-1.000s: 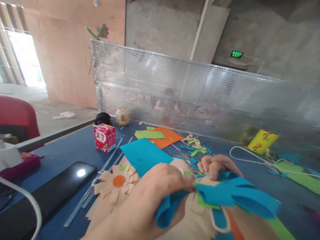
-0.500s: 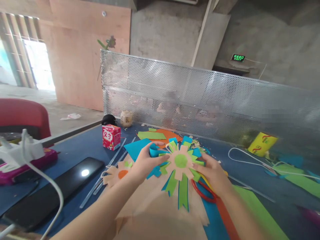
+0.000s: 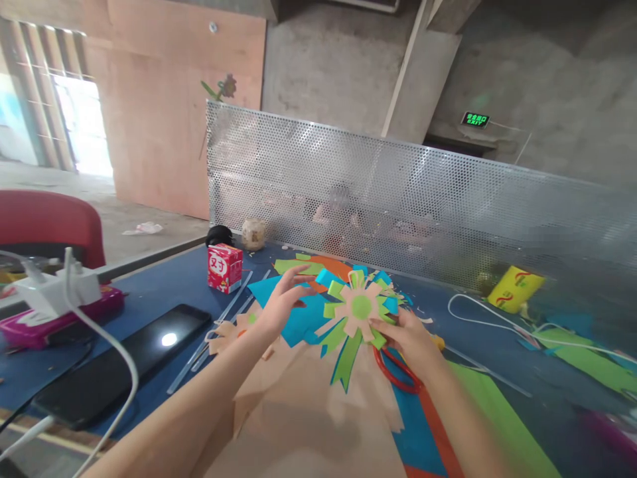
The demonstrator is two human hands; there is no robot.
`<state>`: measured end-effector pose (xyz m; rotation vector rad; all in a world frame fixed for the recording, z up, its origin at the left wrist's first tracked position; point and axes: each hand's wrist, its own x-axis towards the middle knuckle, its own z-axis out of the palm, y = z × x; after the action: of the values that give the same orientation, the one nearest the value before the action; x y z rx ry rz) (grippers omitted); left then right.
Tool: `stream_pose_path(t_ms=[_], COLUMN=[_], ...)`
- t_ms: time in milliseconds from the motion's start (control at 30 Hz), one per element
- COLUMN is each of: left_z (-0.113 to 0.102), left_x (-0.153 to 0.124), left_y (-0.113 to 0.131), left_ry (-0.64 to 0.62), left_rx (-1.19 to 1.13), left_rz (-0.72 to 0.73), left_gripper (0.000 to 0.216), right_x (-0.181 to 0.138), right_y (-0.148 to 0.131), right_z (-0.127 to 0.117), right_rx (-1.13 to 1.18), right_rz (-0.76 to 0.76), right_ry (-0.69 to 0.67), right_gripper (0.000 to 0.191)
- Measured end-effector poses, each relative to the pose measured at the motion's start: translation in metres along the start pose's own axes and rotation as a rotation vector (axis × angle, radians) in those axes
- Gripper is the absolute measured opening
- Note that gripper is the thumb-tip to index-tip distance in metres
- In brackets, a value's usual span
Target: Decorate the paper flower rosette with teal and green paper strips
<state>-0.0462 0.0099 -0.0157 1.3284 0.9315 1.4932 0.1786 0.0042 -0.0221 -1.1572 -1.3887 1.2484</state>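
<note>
My right hand (image 3: 411,335) pinches the right edge of a layered felt flower (image 3: 361,307) with a green centre, beige petals, green and blue loops and hanging ribbon tails. To its left, my left hand (image 3: 287,302) is held over a blue felt sheet (image 3: 303,325), fingers spread and apart from the flower. A second beige flower (image 3: 223,337) is partly covered by my left forearm. Below my right hand lie red scissors handles (image 3: 398,375); the blades are hidden. Beige felt (image 3: 313,411) spreads beneath my arms.
On the left are a black phone (image 3: 134,358), a white charger (image 3: 57,292) with cables and a red box (image 3: 225,267). Clear sticks (image 3: 233,305) lie nearby. A perforated metal screen (image 3: 318,179) borders the back. At right are a yellow roll (image 3: 515,289) and green felt (image 3: 502,411).
My left hand has let go of a blue felt loop at the flower's left side and opened, moving slightly left and up. In my right hand the flower has turned, its tails swinging left.
</note>
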Motion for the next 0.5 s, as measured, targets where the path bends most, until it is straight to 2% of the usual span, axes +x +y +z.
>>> stream_pose_path(t_ms=[100,200,300,500], left_z=[-0.0028,-0.0001,0.0032,0.004], left_x=[-0.0001,-0.0036,-0.0058,-0.0008], left_y=[0.0013,0.0032,0.003,-0.0001], left_ry=[0.045,0.029,0.032,0.039], left_rx=[0.344,0.6,0.654,0.597], left_rz=[0.311,0.522,0.495,0.309], left_gripper=[0.055,0.042,0.026,0.02], right_x=[0.0009,-0.0015,-0.004,0.0007], right_y=[0.0005,-0.0022,-0.004,0.0022], right_z=[-0.0007,0.0024,0.0043,0.0011], right_rx=[0.038,0.086,0.098,0.011], right_rz=[0.003,-0.005,-0.025,-0.059], right_ry=[-0.014,-0.048,-0.066,0.005], right_gripper=[0.039,0.038,0.037,0.039])
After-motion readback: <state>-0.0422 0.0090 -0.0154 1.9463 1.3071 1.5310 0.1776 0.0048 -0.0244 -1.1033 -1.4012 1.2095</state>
